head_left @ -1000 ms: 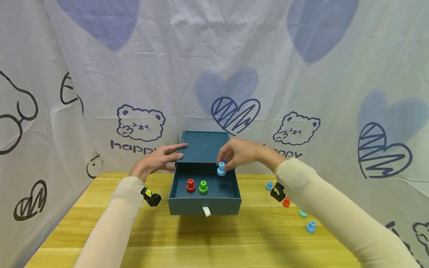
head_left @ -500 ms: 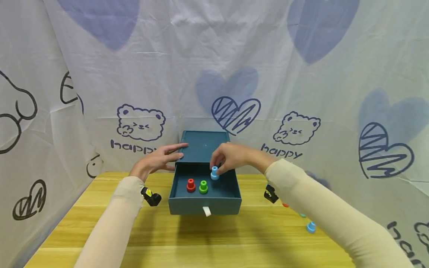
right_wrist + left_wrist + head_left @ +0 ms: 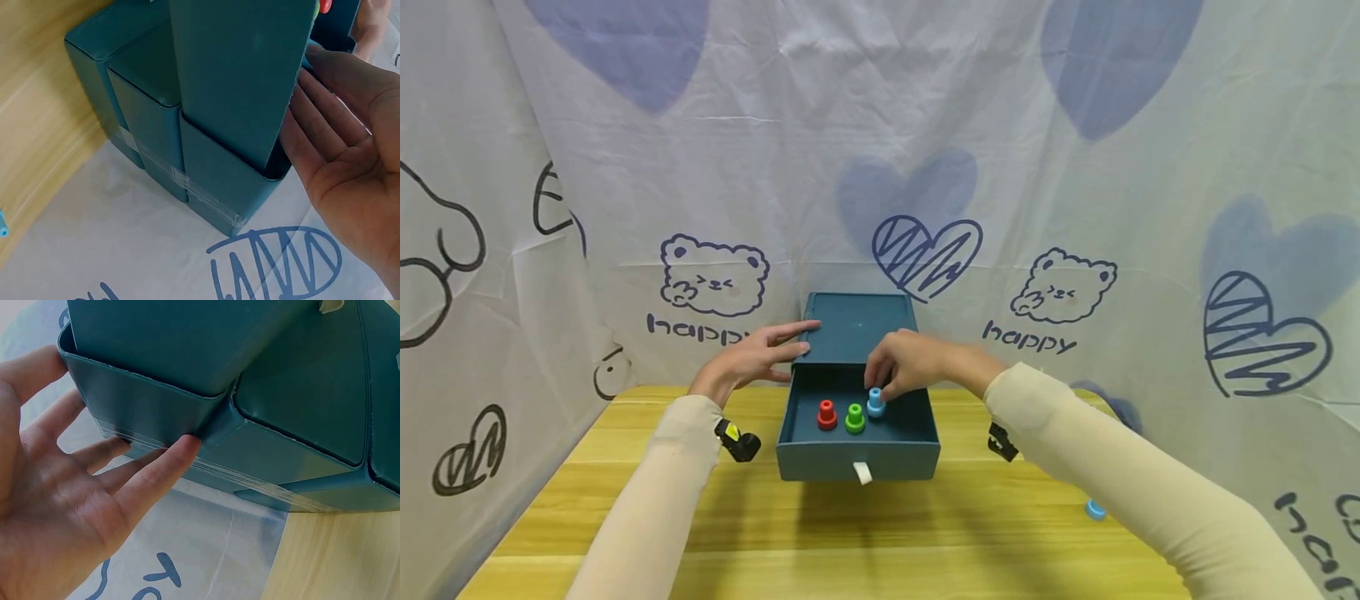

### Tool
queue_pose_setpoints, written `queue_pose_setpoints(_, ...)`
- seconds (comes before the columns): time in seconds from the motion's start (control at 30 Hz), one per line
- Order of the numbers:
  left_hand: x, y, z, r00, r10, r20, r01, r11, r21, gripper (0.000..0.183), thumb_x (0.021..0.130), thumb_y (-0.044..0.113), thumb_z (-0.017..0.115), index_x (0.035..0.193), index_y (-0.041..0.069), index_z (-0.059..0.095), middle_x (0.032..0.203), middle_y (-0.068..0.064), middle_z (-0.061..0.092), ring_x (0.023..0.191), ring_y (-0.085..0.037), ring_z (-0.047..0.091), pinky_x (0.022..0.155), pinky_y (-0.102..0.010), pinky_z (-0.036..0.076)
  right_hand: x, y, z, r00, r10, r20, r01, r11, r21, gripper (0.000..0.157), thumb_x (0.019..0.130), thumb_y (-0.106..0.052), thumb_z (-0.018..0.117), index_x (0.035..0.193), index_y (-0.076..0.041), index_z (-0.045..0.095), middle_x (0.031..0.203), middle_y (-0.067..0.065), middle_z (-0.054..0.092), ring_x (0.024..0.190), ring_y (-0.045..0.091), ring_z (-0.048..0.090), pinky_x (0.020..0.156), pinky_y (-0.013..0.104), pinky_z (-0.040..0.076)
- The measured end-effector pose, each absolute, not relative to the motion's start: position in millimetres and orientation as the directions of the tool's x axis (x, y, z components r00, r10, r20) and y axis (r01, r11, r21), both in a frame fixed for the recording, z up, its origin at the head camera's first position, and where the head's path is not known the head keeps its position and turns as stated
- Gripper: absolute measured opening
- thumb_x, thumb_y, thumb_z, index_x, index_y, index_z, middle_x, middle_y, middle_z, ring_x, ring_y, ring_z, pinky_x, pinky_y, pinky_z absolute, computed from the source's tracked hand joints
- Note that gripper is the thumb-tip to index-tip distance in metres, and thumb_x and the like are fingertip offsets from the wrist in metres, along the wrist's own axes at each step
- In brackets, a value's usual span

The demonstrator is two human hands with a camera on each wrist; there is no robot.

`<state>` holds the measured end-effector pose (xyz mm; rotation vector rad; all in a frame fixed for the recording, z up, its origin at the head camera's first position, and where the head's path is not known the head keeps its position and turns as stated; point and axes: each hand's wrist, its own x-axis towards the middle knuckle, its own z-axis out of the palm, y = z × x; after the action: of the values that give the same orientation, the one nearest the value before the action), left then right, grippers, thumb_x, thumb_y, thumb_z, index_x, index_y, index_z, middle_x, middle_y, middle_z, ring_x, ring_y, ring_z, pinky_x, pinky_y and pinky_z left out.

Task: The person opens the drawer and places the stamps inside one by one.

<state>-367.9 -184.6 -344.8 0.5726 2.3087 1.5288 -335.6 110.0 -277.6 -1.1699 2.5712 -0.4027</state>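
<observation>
Head view: printed cloth [image 3: 925, 83] behind worktop [image 3: 737, 525]; teal box [image 3: 859, 329] w/ drawer [image 3: 820, 462] pulled out. L hand [image 3: 748, 357] — fingers extended, not gripping — touches box's L side. R hand [image 3: 913, 362] pinches blue peg [image 3: 876, 405], upright inside drawer just R of green peg [image 3: 854, 419]; red peg [image 3: 827, 416] stands farther L.
</observation>
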Motion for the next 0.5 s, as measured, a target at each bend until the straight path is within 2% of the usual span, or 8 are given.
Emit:
queue_pose_setpoints(0.23, -368, -186, -345, -0.868, 0.495, -0.039, 0.156, 0.346, 0.925, 0.063, 0.108, 0.035, 0.053, 0.165, 0.024, 0.028, 0.175, -0.018, 0.006, 0.154, -0.050, 0.027, 0.116, -0.066, 0.040, -335, 121, -271, -0.607, -0.793, -0.061, -0.701, 0.570, -0.429, 0.026, 0.091, -0.009, 0.078, 0.116, -0.005, 0.076, 0.113, 0.009, 0.078, 0.103, 0.018, 0.075, 0.091, 0.027, 0.062)
queue_pose_setpoints(0.5, -368, -187, -345, -0.865, 0.502, -0.028, 0.166, 0.338, 0.926, 0.064, 0.108, 0.034, 0.054, 0.165, 0.023, 0.028, 0.174, -0.018, 0.005, 0.153, -0.050, 0.030, 0.116, -0.065, 0.041, -323, 156, -261, -0.644, -0.764, 0.034, -0.661, 0.534, -0.527, 0.030, 0.093, -0.012, 0.076, 0.121, -0.003, 0.073, 0.120, 0.014, 0.075, 0.103, 0.022, 0.075, 0.090, 0.033, 0.064)
